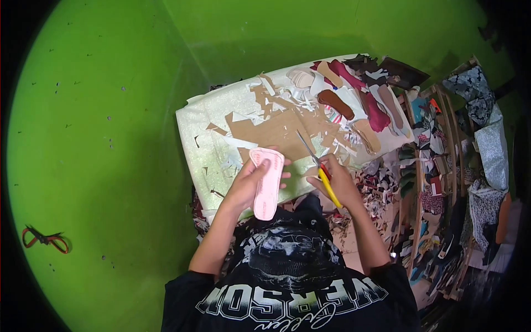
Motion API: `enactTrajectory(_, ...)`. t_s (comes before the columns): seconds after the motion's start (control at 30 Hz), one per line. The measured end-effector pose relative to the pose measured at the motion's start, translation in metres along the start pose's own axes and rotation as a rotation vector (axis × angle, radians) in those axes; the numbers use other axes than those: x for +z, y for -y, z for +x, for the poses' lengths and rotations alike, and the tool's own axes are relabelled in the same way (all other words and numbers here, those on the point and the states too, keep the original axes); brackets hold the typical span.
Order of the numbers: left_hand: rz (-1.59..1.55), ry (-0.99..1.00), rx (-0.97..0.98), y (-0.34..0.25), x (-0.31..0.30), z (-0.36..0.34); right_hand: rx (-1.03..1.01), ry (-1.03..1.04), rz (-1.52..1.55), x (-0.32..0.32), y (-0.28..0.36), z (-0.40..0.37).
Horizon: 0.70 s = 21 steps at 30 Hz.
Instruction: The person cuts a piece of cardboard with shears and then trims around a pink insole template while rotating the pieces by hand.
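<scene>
A pink insole (268, 191) with printed markings and a pale edge is in my left hand (242, 187), the thumb on its face and the fingers behind it. My right hand (341, 183) is closed around scissors (331, 192) with yellow and red handles. Their long blades point up and away over the table, apart from the insole, and look nearly closed. Beneath both hands lies a brown cardboard sheet (271, 131) among white and brown offcuts.
The table (193, 130) has a pale, glittery cover. Cut sole shapes, including a brown insole (336, 104) and dark red pieces (378, 118), lie at its far right. Shelves (423, 193) stuffed with scraps stand on the right. A green wall (105, 138) rises on the left.
</scene>
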<state>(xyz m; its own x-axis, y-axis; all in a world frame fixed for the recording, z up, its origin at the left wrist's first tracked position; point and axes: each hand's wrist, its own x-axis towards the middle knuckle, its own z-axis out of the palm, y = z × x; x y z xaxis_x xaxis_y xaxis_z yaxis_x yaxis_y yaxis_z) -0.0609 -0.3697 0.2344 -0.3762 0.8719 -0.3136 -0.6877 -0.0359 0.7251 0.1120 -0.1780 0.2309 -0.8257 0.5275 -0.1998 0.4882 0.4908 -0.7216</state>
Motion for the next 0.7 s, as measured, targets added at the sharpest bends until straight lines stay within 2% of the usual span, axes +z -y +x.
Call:
enactTrajectory(0.1, -0.233, -0.05, -0.049, 0.044, -0.025, 0.039, 0.195, -0.044, -0.037, 0.042, -0.082, 0.062)
enactTrajectory(0.2, -0.447, -0.057, -0.02, 0.083, -0.032, 0.068, 0.219, -0.093, 0.05, 0.083, -0.145, 0.107)
enactTrajectory(0.27, -0.585, -0.075, 0.026, 0.098, -0.027, 0.084, 0.129, -0.111, 0.102, 0.095, -0.169, 0.124)
enactTrajectory(0.4, -0.608, -0.112, 0.13, 0.119, -0.003, 0.11, 0.016, -0.076, 0.138, 0.095, -0.205, 0.148)
enactTrajectory(0.53, -0.555, -0.232, 0.27, 0.139, 0.022, 0.128, -0.241, 0.088, -0.004, 0.079, -0.229, 0.155)
enactTrajectory(0.63, -0.473, -0.394, 0.363, 0.156, 0.035, 0.137, -0.075, 0.416, -0.032, 0.049, -0.218, 0.151)
enactTrajectory(0.7, -0.465, -0.538, 0.46, 0.17, 0.045, 0.141, -0.118, 0.442, 0.179, 0.031, -0.199, 0.14)
